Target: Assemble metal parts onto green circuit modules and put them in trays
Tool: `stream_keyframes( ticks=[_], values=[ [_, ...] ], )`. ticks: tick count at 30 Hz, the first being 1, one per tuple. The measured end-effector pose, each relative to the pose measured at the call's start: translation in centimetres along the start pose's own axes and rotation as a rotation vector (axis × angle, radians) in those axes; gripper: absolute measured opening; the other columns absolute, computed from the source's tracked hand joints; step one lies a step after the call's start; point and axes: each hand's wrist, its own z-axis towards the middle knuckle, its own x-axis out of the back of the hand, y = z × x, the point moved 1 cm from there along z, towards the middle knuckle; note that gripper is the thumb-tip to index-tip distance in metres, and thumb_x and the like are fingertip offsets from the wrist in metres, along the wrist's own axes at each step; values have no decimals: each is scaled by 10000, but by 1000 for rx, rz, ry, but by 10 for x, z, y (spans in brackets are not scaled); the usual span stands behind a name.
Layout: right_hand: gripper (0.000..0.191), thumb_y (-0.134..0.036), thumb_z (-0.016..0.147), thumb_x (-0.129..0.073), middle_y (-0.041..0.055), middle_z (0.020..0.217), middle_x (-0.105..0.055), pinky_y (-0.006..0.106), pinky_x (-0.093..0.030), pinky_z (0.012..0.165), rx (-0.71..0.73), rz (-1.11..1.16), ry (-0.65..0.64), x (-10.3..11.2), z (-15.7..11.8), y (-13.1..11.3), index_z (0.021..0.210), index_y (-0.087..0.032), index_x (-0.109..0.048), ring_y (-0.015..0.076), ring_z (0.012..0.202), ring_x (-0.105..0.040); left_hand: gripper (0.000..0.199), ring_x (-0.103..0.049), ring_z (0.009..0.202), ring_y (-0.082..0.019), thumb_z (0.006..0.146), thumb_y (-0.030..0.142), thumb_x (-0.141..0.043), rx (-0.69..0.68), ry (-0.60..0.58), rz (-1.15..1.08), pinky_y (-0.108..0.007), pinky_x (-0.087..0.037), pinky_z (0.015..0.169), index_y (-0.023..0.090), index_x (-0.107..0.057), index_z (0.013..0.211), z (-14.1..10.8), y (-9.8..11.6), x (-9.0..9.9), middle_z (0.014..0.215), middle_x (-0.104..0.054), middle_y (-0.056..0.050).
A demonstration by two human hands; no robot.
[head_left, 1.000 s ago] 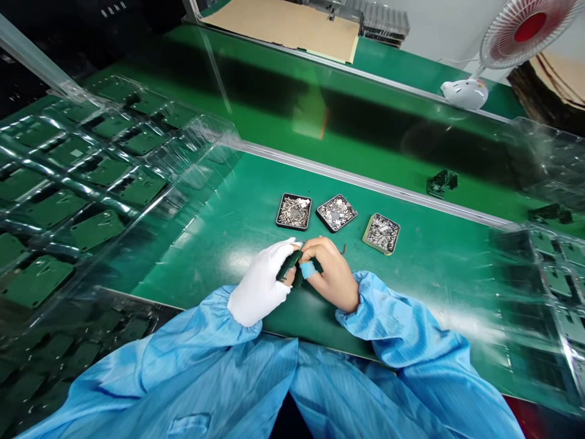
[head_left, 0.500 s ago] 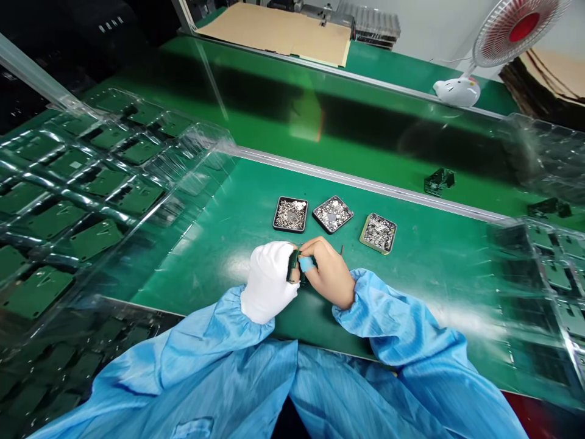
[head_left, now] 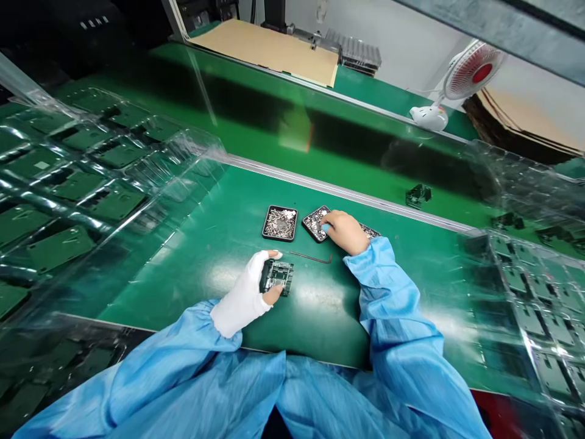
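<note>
My left hand [head_left: 247, 296], in a white glove with bare fingertips, grips a small green circuit board assembly [head_left: 278, 275] by its edges above the bench. My right hand [head_left: 345, 231] is bare, with a blue wrap on one finger. Its fingertips are pinched together in the middle black tray [head_left: 309, 232] of small metal parts; anything between them is too small to tell. Left of it sits another black tray [head_left: 280, 239] of similar parts. A third tray [head_left: 371, 230] is mostly hidden behind my right hand. A thin L-shaped hex key [head_left: 313, 258] lies on the bench between my hands.
Clear plastic trays [head_left: 91, 177] with green boards stand at the left, and more board trays [head_left: 532, 305] at the right. A metal rail [head_left: 338, 190] edges the green bench [head_left: 320, 329] at the back. Beyond are dark parts [head_left: 418, 195], a white fan [head_left: 475, 70] and cardboard [head_left: 269, 52].
My hands were together around the board; now my right hand has moved away to the middle tray. My left hand has turned the board face up. The hex key now shows on the bench.
</note>
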Motion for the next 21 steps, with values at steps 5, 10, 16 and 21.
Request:
stream_keyframes(
  ticks=[5, 10, 16, 21],
  values=[
    [252, -46, 807, -477, 71, 1013, -661, 308, -385, 803, 36, -53, -21, -9, 10, -15, 919, -180, -658, 220, 954, -573, 460, -504, 1207, -257, 822, 368, -524, 7, 86, -75, -449, -399, 1050, 185, -422, 1232, 0, -3, 9, 1239, -534, -117],
    [178, -84, 813, -495, 98, 980, -664, 312, -361, 791, 38, -68, -22, -12, 10, -16, 879, -148, -647, 230, 942, -581, 417, -546, 1167, -255, 819, 348, -524, 37, 95, -107, -445, -435, 1023, 165, -460, 1188, 3, -3, 13, 1205, -569, -131],
    [151, -125, 844, -474, 78, 910, -647, 285, -362, 742, 10, -58, 18, 2, 2, -1, 857, -156, -621, 200, 846, -584, 361, -582, 1109, -243, 832, 366, -521, 21, 129, -69, -430, -451, 998, 180, -516, 1141, 6, -2, 21, 1155, -602, -103],
    [191, -70, 813, -488, 68, 969, -650, 293, -355, 793, 32, -51, 12, -3, 5, -3, 894, -170, -629, 207, 915, -575, 275, -598, 1063, -211, 850, 341, -504, -21, 111, 9, -381, -468, 970, 188, -558, 1071, 10, 5, 26, 1098, -624, -66]
  ],
)
